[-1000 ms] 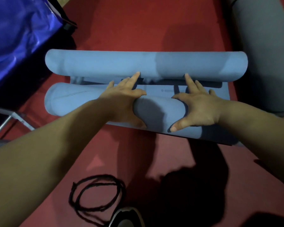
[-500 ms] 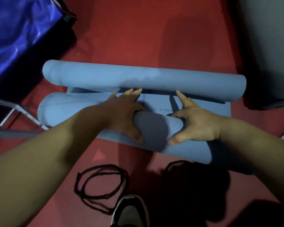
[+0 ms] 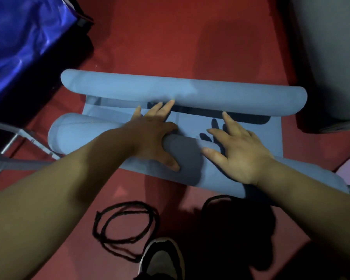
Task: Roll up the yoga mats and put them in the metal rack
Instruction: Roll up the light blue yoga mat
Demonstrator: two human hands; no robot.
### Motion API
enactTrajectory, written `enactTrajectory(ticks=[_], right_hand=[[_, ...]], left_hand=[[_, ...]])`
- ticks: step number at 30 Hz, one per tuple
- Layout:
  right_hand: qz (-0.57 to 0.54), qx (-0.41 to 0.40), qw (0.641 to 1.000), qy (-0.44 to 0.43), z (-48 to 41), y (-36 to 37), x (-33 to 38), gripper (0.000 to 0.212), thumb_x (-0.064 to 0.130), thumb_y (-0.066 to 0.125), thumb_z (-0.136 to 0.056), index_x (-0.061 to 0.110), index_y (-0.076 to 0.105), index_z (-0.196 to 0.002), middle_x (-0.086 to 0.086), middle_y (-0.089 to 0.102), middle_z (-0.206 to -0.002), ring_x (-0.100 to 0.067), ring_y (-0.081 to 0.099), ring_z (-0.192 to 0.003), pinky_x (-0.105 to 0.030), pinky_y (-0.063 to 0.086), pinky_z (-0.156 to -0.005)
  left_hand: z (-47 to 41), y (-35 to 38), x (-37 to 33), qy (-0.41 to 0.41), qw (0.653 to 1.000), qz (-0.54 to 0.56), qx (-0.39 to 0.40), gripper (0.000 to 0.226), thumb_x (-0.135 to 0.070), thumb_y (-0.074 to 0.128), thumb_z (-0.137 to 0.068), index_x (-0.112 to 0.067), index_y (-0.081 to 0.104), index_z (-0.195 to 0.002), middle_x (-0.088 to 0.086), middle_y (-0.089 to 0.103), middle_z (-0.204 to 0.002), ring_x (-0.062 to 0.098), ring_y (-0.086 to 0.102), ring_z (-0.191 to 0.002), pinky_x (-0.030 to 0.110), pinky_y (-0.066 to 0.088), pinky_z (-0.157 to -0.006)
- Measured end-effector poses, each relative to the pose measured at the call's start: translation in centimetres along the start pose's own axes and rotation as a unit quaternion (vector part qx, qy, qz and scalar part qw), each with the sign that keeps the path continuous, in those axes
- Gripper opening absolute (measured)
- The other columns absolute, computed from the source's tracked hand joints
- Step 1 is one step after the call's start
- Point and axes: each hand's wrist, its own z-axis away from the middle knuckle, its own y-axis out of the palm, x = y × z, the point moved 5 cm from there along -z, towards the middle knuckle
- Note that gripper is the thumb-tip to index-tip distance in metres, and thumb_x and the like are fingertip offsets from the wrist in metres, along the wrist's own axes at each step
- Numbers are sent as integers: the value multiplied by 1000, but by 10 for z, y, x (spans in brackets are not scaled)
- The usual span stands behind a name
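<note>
A light blue yoga mat [image 3: 261, 136] lies on the red floor, curled from both ends. Its far roll [image 3: 210, 93] runs left to right, and its near roll [image 3: 83, 134] lies under my hands, with a flat strip between them. My left hand [image 3: 154, 134] presses on the near roll, its fingers straight and reaching the far roll, its thumb on the near side. To its right, my right hand [image 3: 238, 152] rests on the same roll with its fingers spread. Grey metal bars of the rack [image 3: 18, 142] show at the left edge.
A grey rolled mat [image 3: 327, 57] lies at the top right. A shiny blue bag [image 3: 22, 41] fills the top left. A loop of black cord [image 3: 127, 227] and a black and white shoe [image 3: 162, 257] are on the floor below my arms.
My right hand has gone from clasping the near roll to lying on top of it with its fingers spread. My left hand stays on the roll. The view has shifted.
</note>
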Motion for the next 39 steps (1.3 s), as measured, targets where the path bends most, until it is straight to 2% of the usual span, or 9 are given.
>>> enactTrajectory(ticks=[5,11,16,20,25,28,32,39], right_hand=[[-9,-44,999,7,-14,-7,-9,85,84,22,-88,37,22,-158,-2,-7,-171,-24,5,-157,-51,17,-125],[-15,-61,998,9,-23,-12,-15,81,77,31,-93,34,20,-160,-3,-9,-171,-24,8,-157,-51,18,-124],[-30,-66,997,18,-30,-18,-19,78,73,34,-94,34,21,-160,-2,-11,-170,-24,8,-157,-51,19,-124],[-26,-70,997,14,-27,-18,-17,77,69,36,-95,33,20,-160,-3,-11,-170,-24,6,-157,-48,19,-124],[-13,-91,995,37,-27,-27,-17,76,69,32,-94,34,17,-160,0,-13,-170,-25,3,-157,-49,20,-123],[-24,-86,995,52,-24,-29,-19,77,73,32,-93,35,19,-159,2,-12,-170,-24,5,-157,-51,21,-123],[-10,-81,995,60,-15,-30,-21,78,76,30,-93,37,20,-159,2,-12,-170,-24,8,-156,-51,22,-122],[43,-101,993,50,-10,-27,-18,81,80,14,-89,37,18,-158,-2,-6,-170,-26,11,-156,-55,18,-123]], left_hand=[[4,-4,8,-30,998,5,-63,117,-102,49,-49,-40,40,-148,-2,-26,-166,17,-14,-155,69,-7,-118],[9,-8,5,-41,993,22,-111,116,-102,40,-54,-36,37,-149,-1,-18,-168,20,-8,-156,71,-5,-117],[20,7,-5,-71,979,-15,-189,100,-95,18,-72,-38,31,-153,-1,-4,-170,24,0,-156,68,7,-119],[20,14,-9,-98,965,-15,-244,95,-90,3,-81,-36,36,-152,1,14,-169,27,15,-155,61,17,-118],[9,7,-5,-117,966,-8,-232,99,-93,-5,-75,-42,18,-157,0,9,-170,26,8,-156,59,12,-121],[-1,-1,-1,-121,967,-7,-224,97,-94,2,-74,-44,8,-157,2,8,-170,26,8,-156,60,12,-121],[-15,-8,4,-126,967,-3,-222,103,-96,5,-73,-41,2,-159,5,6,-170,28,7,-156,62,12,-121],[-37,-22,12,-130,975,20,-178,109,-99,5,-67,-40,-5,-159,6,-2,-170,29,0,-156,63,7,-122]])
